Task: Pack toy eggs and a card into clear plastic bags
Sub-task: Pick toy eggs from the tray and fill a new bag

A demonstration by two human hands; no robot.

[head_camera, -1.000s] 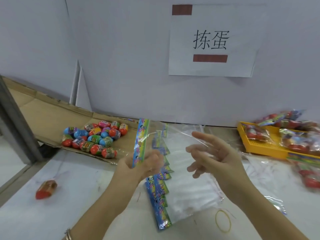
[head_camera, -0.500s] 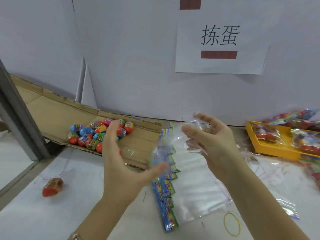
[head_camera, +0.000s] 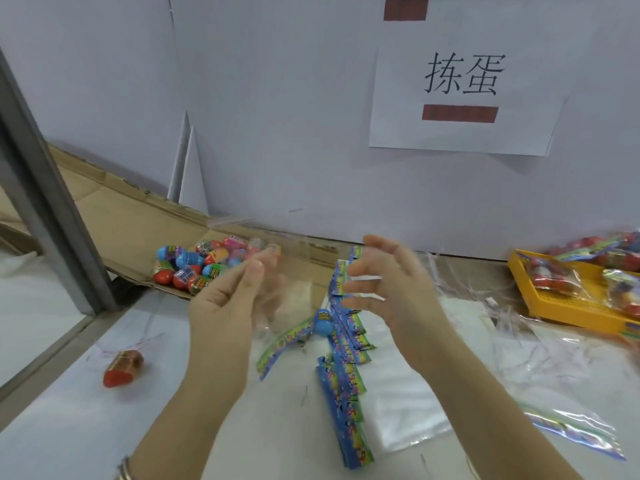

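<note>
My left hand [head_camera: 225, 303] is raised over the table, and its thumb and fingers pinch the film of a clear plastic bag [head_camera: 291, 271], blurred by motion. The bag hangs with its colourful header strip [head_camera: 282, 344] at the bottom. A blue toy egg [head_camera: 323, 322] sits low in the bag. To the right of the bag, my right hand [head_camera: 394, 292] has spread, loosely bent fingers and holds nothing. Several toy eggs [head_camera: 204, 263] lie in a pile on cardboard [head_camera: 138, 233] beyond my left hand.
A stack of empty bags [head_camera: 346, 400] with printed headers lies under my hands. A lone red egg [head_camera: 123, 368] rests at the left. A yellow tray [head_camera: 568, 310] of packed bags [head_camera: 588, 265] stands at the right. A grey post [head_camera: 45, 188] rises at the left, and one loose bag [head_camera: 571, 431] lies near my right forearm.
My left hand went out to the egg pile and came back to the bag. A blue egg is now in the bag. My right hand has let go of the bag.
</note>
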